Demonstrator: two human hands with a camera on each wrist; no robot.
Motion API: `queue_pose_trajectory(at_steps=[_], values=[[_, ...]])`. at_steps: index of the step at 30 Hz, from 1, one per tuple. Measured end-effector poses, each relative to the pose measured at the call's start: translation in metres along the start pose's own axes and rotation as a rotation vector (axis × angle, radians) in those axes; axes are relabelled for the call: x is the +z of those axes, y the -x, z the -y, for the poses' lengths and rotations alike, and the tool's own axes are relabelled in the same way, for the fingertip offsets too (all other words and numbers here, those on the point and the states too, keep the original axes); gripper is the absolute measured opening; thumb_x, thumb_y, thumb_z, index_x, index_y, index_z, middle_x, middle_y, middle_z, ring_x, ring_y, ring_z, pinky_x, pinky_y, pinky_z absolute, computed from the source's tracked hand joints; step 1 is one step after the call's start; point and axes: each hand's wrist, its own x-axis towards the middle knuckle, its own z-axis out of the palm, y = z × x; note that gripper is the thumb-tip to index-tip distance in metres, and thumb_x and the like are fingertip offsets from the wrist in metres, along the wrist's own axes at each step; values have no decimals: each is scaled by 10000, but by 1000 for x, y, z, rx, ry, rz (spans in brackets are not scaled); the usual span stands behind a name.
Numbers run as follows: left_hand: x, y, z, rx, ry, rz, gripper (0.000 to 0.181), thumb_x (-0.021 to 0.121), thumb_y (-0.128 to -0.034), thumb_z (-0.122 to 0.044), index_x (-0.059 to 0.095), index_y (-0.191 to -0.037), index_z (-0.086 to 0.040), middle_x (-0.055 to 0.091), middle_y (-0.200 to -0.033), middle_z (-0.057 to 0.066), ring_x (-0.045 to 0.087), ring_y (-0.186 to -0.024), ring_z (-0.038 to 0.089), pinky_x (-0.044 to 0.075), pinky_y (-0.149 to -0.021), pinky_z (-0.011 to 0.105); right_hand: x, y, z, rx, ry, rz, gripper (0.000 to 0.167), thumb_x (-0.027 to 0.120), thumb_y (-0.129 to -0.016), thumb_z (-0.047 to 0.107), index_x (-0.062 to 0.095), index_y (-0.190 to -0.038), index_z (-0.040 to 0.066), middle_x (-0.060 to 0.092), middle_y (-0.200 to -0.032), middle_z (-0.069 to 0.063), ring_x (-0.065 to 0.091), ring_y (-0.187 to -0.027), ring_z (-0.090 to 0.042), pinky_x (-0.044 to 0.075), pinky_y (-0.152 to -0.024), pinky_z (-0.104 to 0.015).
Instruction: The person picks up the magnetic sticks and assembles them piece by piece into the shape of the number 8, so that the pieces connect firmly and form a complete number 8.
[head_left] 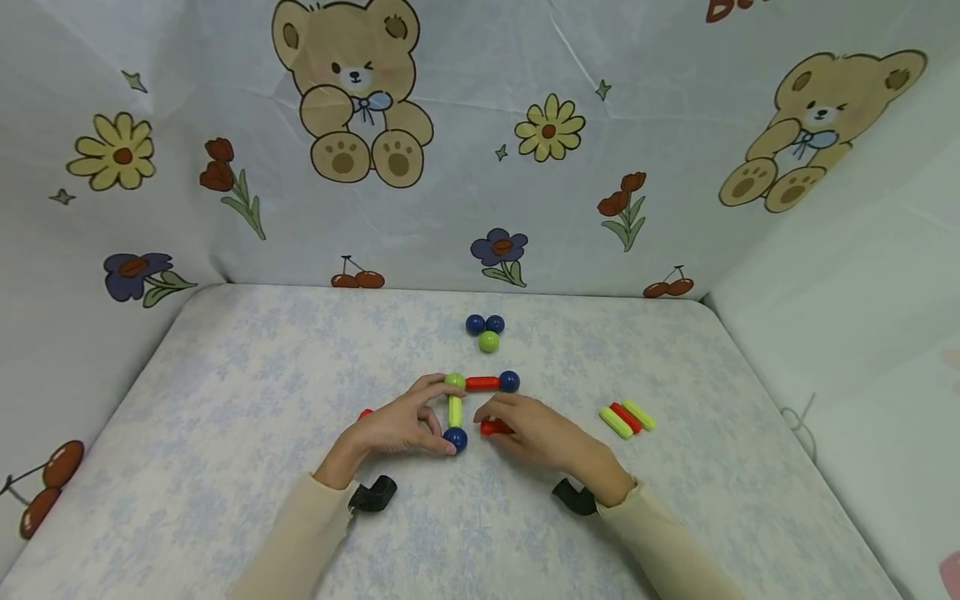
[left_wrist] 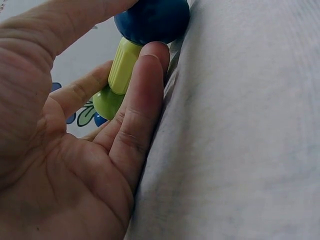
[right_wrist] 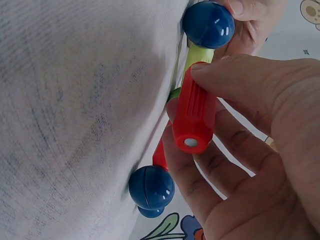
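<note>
"While the left hand point(head_left: 397, 423) grips the blue ball point(head_left: 455, 440), what does the right hand point(head_left: 536, 429) hold?"

"A red rod point(right_wrist: 193, 112), pinched between thumb and fingers (note the silver disc point(right_wrist: 190, 142) on its exposed end)."

"Step in hand?"

"Apparently, adding that rod to the assembly point(head_left: 455, 410) just left of the right grip; the next move likely calls for aligning rod and ball."

"Rod's finish?"

"Glossy red, ribbed."

Lettering in the head view: from my remote station I read a reddish-brown capital B point(head_left: 720, 9), its top cropped, on the printed backdrop point(head_left: 480, 50) at the upper right; the characters point(head_left: 744, 3) beside it are cut by the frame's edge, and I cannot make them out.
</note>
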Motion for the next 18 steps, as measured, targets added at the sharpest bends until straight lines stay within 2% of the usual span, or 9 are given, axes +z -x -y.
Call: queue_pose_trajectory(at_steps=[10, 14, 18], values=[[0, 2, 0, -9, 14, 0, 743, 865, -802, -196, 496, -1446, -196, 34, -1662, 120, 681, -799, 170, 467, -943, 348, 1, -1, 5, 9, -19, 12, 257, 671, -962, 106, 668, -1217, 139, 669, -1201, 20, 610, -1091, -130, 523, -952, -342], [0, 2, -1, -8, 12, -2, 746, 869, -798, -205, 498, -1445, -199, 45, -1661, 113, 685, -799, 168, 446, -981, 376, 3, -2, 7, -31, -2, 0, 228, 671, -965, 112, 680, -1192, 139, 688, -1168, 16, 617, -1085, -127, 515, -954, -339], [1, 2, -1, -3, 18, 0, 744, 867, -800, -201, 497, -1446, -192, 44, -1661, 113, 684, -803, 168, 448, -962, 362, 6, -2, 8, -68, 8, -9, 213, 675, -964, 119, 684, -1176, 131, 690, -1142, 14, 621, -1059, -114, 517, -931, -320]])
